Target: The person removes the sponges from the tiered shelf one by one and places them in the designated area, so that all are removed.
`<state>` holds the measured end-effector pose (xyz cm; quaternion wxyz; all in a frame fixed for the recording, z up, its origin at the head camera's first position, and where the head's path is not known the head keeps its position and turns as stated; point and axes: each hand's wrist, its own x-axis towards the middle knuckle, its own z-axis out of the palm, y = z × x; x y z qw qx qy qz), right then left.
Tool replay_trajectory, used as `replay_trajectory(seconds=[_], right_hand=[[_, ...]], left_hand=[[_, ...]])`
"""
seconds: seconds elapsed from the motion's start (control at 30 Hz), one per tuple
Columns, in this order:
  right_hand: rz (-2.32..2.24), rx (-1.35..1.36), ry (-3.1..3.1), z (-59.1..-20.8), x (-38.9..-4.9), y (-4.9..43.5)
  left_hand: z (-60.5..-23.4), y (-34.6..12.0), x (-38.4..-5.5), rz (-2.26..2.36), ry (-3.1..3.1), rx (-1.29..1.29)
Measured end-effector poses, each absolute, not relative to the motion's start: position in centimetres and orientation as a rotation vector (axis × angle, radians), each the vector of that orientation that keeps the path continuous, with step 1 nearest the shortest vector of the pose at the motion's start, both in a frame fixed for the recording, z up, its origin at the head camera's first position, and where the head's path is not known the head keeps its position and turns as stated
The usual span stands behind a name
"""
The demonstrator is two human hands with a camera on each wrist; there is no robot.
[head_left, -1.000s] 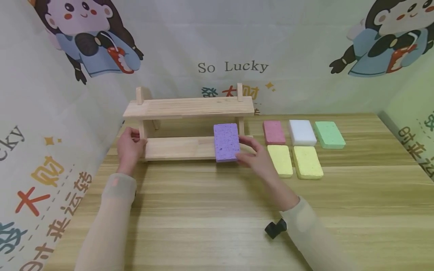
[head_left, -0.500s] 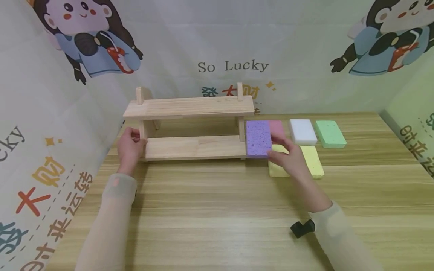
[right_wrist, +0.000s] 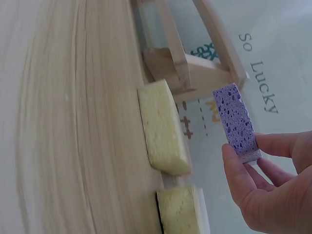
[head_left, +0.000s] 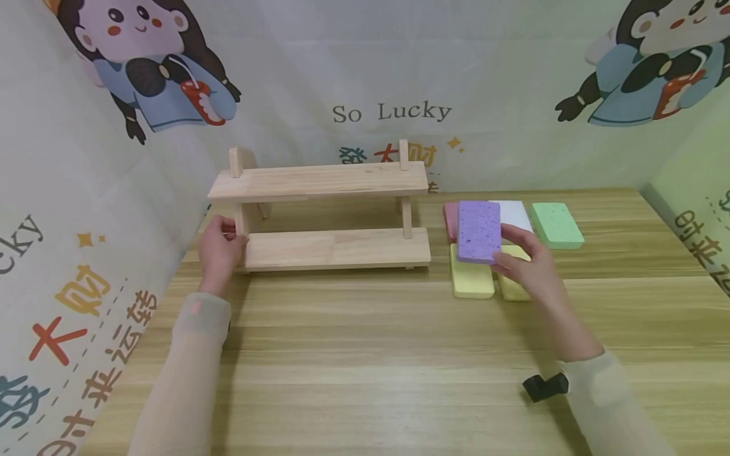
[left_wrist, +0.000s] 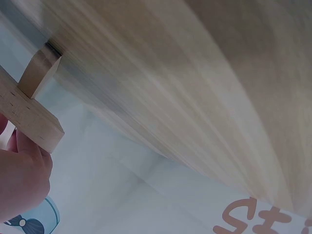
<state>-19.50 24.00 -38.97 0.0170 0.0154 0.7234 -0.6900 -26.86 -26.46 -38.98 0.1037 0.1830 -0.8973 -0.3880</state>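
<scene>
My right hand pinches a purple sponge by its right edge, thumb on one side and fingers on the other. In the head view the sponge overlaps the pink sponge, the white sponge and a yellow sponge. The right wrist view shows the purple sponge held up off the table, with two yellow sponges lying below it. At the left, my left hand grips the left end of a two-tier wooden shelf. Its fingers curl against the wood in the left wrist view.
A green sponge lies at the right end of the back row. Another yellow sponge is partly hidden behind my right hand. A printed cloth hangs behind the wood-grain table and along both sides.
My right hand has carried the purple sponge rightward from in front of the shelf's lower board to over the other sponges. The left hand and the shelf stay in place.
</scene>
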Motion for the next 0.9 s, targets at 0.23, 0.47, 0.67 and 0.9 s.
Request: replay_trajectory(seconds=[0.23,0.47,0.67,0.9], right_hand=[[-2.277,0.120,2.162,-38.8,-19.1,26.4],[-2.335,0.193,2.140,-39.1,-18.4,28.5],[-2.365,0.216,2.128,-39.5,-17.8,30.1],[-2.404,0.262,2.081,-39.7,-17.4,31.8]], left_hand=[[-39.0,-26.4,-26.9,-1.136,-2.639,0.536],[-39.1,-26.5,-27.1,-1.121,-2.637,0.536],[-39.0,-26.7,-27.0,-1.128,-2.641,0.546],[-39.1,-27.1,-27.0,-1.116,-2.638,0.534]])
